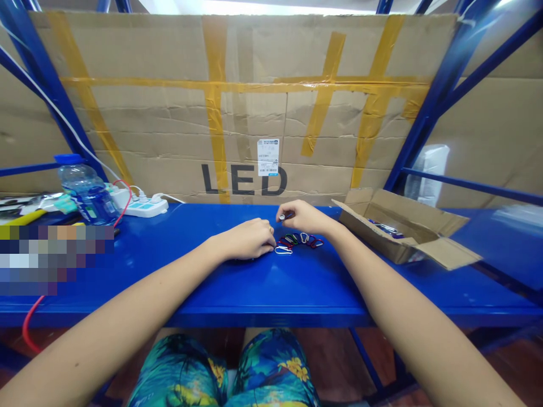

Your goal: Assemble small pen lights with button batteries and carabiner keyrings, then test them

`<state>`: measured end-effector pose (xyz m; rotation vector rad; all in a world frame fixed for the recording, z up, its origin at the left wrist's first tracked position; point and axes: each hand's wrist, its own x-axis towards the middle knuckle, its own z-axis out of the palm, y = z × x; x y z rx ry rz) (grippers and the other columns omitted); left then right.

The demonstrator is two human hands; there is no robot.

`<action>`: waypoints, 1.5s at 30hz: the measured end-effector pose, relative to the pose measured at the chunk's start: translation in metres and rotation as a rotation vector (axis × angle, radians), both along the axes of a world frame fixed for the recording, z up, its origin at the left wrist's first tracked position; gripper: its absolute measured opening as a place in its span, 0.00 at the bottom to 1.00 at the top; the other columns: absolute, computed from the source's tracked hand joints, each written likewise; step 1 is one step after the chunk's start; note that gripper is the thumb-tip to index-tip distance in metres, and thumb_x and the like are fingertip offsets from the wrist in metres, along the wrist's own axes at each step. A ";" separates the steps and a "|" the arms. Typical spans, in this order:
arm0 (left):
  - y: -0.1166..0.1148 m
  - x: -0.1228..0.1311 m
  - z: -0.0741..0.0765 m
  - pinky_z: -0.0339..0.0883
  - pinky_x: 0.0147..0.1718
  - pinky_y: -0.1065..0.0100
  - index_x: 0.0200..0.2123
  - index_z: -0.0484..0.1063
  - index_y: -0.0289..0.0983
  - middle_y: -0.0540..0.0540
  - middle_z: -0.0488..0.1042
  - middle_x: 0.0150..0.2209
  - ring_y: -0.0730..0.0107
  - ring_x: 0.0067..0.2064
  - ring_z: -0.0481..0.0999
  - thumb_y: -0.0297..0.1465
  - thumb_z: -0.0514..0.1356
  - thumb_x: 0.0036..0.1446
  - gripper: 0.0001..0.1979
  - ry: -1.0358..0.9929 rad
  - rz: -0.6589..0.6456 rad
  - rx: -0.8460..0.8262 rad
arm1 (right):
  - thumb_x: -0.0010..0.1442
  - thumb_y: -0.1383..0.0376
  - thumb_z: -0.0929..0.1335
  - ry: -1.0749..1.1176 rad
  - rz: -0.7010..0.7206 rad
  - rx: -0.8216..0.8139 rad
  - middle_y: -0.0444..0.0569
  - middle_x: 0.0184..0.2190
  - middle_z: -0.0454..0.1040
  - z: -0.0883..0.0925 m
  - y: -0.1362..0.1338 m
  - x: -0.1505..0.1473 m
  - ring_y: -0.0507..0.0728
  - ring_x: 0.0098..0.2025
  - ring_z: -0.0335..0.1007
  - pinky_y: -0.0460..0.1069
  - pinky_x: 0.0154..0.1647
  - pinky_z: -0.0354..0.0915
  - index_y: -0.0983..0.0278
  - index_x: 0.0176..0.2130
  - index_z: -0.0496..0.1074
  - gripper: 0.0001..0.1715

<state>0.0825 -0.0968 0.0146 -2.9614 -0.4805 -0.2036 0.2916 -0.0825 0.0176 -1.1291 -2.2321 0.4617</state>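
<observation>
Several small coloured carabiner clips (pixel 302 239) lie in a row on the blue shelf top (pixel 271 288), with a white one (pixel 283 250) nearest me. My left hand (pixel 249 238) rests on the shelf with its fingers curled, its fingertips touching the left end of the clips. My right hand (pixel 300 217) is raised just behind the clips and pinches a small silver piece (pixel 282 216) between thumb and forefinger.
An open cardboard box (pixel 403 229) with more clips inside sits to the right. At the left stand a water bottle (pixel 87 192), a white power strip (pixel 142 206) and a red cable. A taped cardboard sheet marked LED (pixel 244 113) backs the shelf.
</observation>
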 end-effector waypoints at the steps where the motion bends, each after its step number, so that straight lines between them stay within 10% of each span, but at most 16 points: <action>1: 0.000 0.001 0.000 0.60 0.43 0.63 0.36 0.78 0.39 0.44 0.77 0.35 0.62 0.42 0.70 0.27 0.57 0.60 0.09 0.005 0.007 -0.002 | 0.45 0.76 0.64 -0.006 -0.002 0.004 0.47 0.31 0.77 0.000 0.000 0.000 0.54 0.35 0.71 0.48 0.40 0.64 0.65 0.30 0.73 0.12; 23: -0.010 0.004 0.004 0.62 0.36 0.66 0.31 0.74 0.36 0.45 0.76 0.32 0.63 0.37 0.74 0.27 0.58 0.57 0.05 0.030 0.091 -0.037 | 0.48 0.71 0.66 -0.013 0.019 -0.032 0.45 0.28 0.75 -0.004 0.002 0.001 0.53 0.31 0.68 0.47 0.33 0.61 0.65 0.34 0.74 0.10; 33: 0.013 -0.005 0.008 0.65 0.34 0.68 0.38 0.74 0.35 0.45 0.78 0.35 0.68 0.35 0.75 0.29 0.56 0.61 0.07 -0.574 0.158 0.031 | 0.49 0.70 0.67 0.071 0.091 -0.191 0.45 0.27 0.75 -0.003 -0.005 -0.006 0.53 0.30 0.69 0.49 0.33 0.66 0.65 0.30 0.70 0.04; 45: 0.026 -0.018 0.011 0.64 0.36 0.66 0.36 0.76 0.37 0.45 0.78 0.35 0.65 0.37 0.75 0.30 0.55 0.57 0.10 -0.423 0.328 -0.018 | 0.51 0.72 0.65 0.162 0.053 -0.267 0.48 0.28 0.75 0.000 -0.011 -0.013 0.55 0.31 0.71 0.51 0.32 0.70 0.65 0.34 0.71 0.08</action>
